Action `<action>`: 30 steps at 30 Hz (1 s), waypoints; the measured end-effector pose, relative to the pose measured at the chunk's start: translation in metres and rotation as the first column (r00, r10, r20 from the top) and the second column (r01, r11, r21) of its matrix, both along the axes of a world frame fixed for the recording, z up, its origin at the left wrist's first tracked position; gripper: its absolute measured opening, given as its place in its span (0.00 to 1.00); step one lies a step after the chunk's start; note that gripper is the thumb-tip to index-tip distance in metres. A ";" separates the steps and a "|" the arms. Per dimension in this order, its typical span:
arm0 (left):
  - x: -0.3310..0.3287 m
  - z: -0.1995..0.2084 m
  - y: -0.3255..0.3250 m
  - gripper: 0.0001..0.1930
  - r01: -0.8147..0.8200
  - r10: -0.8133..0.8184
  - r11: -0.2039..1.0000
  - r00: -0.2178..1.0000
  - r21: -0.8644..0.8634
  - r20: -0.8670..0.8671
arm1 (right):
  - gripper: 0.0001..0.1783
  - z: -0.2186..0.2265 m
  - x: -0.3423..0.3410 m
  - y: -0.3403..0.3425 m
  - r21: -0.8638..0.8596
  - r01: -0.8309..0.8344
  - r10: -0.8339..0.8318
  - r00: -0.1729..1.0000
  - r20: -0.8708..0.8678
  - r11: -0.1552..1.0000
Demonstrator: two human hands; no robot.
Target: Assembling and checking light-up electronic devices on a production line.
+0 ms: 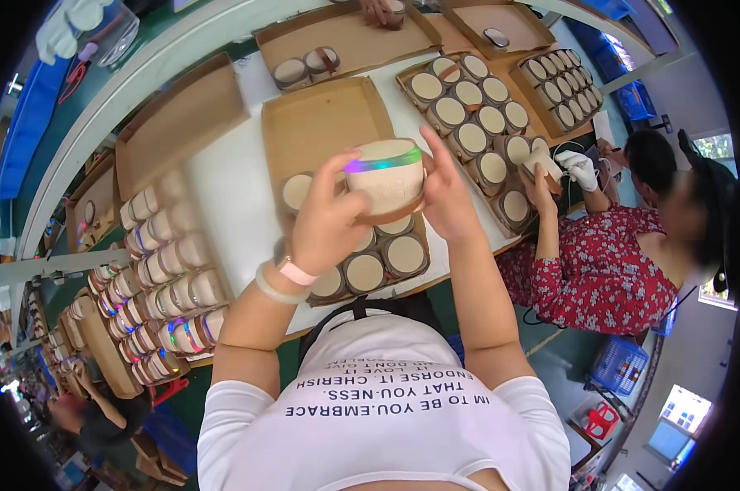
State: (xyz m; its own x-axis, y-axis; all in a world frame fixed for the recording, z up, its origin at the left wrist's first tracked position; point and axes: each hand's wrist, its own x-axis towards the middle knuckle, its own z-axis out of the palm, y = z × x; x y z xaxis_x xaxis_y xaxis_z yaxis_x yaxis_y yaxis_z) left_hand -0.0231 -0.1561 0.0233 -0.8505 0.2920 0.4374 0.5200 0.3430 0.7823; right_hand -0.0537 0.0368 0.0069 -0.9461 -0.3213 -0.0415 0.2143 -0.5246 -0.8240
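Observation:
A round cream speaker (384, 186) is raised over the table, with a coloured light band glowing near its top and a brown strip round its bottom. My left hand (329, 217) is closed on its left side, thumb across the front. Beside its right side is my right hand (449, 192), slightly blurred; its fingers are stretched and apart, one pointing upward. Whether the right hand touches the speaker is hard to tell. Below lies an open cardboard tray (327, 114), its near part holding several similar speakers (363, 272), partly hidden behind my hands.
Stacked speakers (178, 266), some lit, stand at the left. Right of my tray, another tray of speakers (468, 106) reaches toward a co-worker in a red floral top (599, 278), who handles a speaker. An empty cardboard tray (178, 123) lies far left. Across the table, another person's hand (376, 11) touches a speaker.

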 end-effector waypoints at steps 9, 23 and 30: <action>0.043 0.009 0.007 0.44 -0.016 -0.113 0.728 0.983 0.685 0.142 | 0.55 0.033 0.055 -0.039 0.479 0.421 -0.058 0.794 -0.605 0.770; 0.069 0.004 -0.009 0.43 -0.119 -0.583 0.444 0.715 0.888 0.387 | 0.24 0.043 0.089 -0.037 0.156 0.223 -0.116 0.856 -0.504 0.962; 0.084 0.008 0.005 0.46 -0.160 0.014 0.847 0.960 0.508 0.279 | 0.30 0.039 0.100 -0.029 0.513 0.381 0.020 0.788 -0.616 0.769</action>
